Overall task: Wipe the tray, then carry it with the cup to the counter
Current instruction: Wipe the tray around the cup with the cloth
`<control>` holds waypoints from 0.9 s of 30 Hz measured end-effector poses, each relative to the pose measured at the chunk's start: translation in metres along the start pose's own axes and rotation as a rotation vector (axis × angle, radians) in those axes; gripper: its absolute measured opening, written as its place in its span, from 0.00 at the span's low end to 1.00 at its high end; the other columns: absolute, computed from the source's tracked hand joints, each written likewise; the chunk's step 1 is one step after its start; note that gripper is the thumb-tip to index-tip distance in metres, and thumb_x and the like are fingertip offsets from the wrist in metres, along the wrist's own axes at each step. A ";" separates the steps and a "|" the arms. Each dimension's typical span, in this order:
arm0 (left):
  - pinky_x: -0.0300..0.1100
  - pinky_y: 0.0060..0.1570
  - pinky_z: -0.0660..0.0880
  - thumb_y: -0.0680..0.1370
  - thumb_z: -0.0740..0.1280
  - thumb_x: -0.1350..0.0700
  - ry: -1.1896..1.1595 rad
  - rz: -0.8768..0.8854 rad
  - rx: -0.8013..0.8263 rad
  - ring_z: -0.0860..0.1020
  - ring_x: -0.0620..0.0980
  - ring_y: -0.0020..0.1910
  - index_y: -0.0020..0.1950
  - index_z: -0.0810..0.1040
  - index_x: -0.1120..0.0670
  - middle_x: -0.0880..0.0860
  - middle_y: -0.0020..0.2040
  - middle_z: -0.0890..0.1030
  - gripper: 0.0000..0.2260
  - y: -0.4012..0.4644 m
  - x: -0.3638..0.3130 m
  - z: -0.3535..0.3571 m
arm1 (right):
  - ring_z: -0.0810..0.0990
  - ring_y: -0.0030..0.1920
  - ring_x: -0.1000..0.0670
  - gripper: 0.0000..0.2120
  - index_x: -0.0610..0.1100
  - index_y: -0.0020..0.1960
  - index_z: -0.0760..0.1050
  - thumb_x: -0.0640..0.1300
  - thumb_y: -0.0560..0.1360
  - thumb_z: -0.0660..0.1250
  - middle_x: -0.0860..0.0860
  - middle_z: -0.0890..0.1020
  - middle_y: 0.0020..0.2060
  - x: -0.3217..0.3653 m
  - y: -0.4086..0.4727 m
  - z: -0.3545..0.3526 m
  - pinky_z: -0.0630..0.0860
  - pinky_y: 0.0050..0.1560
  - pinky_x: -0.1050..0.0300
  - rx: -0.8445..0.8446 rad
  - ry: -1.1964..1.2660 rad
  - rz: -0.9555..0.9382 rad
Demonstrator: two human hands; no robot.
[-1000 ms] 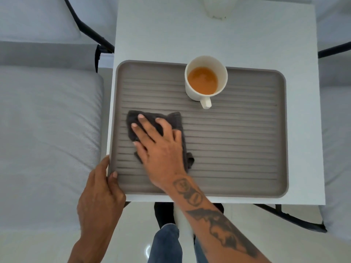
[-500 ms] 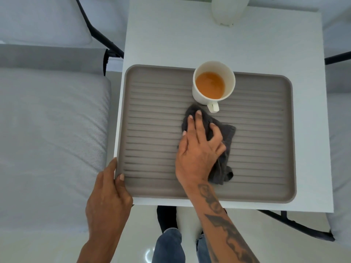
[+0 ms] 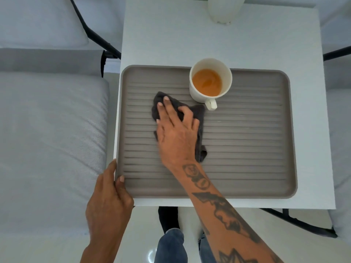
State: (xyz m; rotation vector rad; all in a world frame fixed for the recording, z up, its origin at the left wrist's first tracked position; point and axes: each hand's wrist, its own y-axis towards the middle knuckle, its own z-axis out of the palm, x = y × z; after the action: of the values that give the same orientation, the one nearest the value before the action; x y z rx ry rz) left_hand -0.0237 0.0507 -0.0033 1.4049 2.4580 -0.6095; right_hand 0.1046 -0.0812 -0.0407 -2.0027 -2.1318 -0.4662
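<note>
A grey ribbed tray (image 3: 247,149) lies on a small white table (image 3: 157,35). On its far edge stands a white cup (image 3: 210,80) with orange-brown liquid, handle toward me. My right hand (image 3: 176,133) presses flat on a dark grey cloth (image 3: 198,112) at the tray's middle, left of the cup's handle. The palm hides most of the cloth. My left hand (image 3: 108,204) grips the tray's near left corner, thumb on the rim.
A white vessel (image 3: 224,8) stands at the table's far edge. Grey cushioned seats (image 3: 51,130) with black frames flank the table on the left and right. My legs and the pale floor (image 3: 144,224) show below the near edge.
My right hand swept the cloth from the tray's left part rightward below the cup, and now it is back toward the left and farther up. The left hand has kept its grip on the corner.
</note>
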 end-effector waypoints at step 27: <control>0.44 0.37 0.69 0.78 0.60 0.57 -0.060 0.024 -0.055 0.80 0.59 0.41 0.69 0.74 0.56 0.55 0.48 0.80 0.19 0.001 0.001 0.002 | 0.75 0.57 0.42 0.17 0.45 0.64 0.79 0.42 0.75 0.67 0.54 0.79 0.65 0.015 0.009 0.011 0.69 0.53 0.48 -0.246 0.106 0.194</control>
State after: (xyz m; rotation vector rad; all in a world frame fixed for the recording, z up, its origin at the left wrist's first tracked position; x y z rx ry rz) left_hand -0.0232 0.0512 -0.0063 1.3733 2.3899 -0.5663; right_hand 0.1137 -0.0626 -0.0453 -2.2295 -1.8724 -0.8150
